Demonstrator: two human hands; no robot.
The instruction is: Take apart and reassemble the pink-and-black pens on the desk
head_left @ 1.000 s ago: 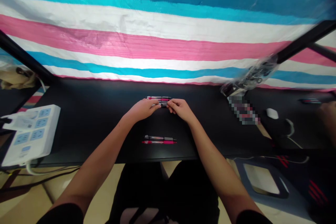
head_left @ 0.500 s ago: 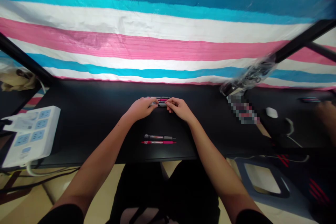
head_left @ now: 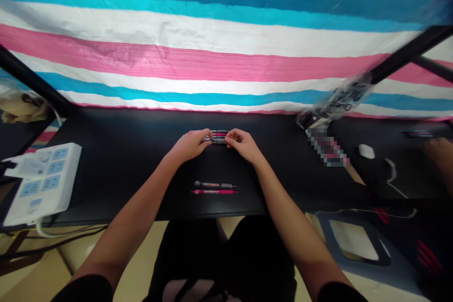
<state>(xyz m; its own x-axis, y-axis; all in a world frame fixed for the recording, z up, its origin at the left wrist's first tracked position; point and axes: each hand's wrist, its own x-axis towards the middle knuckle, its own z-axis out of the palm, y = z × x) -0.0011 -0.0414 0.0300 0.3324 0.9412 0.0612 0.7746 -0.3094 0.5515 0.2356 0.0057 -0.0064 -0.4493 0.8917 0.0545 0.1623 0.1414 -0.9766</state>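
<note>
Several pens, dark ones and one with a pink-red part, lie side by side on the black table between my hands. My left hand is closed with thumb and fingertips at their left ends, which it covers. At the right ends, the curled fingers of my right hand pinch against the nearest pens. How many pens each hand grips is hidden. Closer to me, a black-grip pen rests parallel to a red pen, both untouched.
A white power strip with a plug stands at the table's left. To the right are a plastic-wrapped bundle, a white mouse and another person's hand. A striped sheet hangs behind the table.
My left fingers have moved over the left ends of the far pens, which stuck out before. My right hand has shifted slightly forward. The two near pens have stayed put.
</note>
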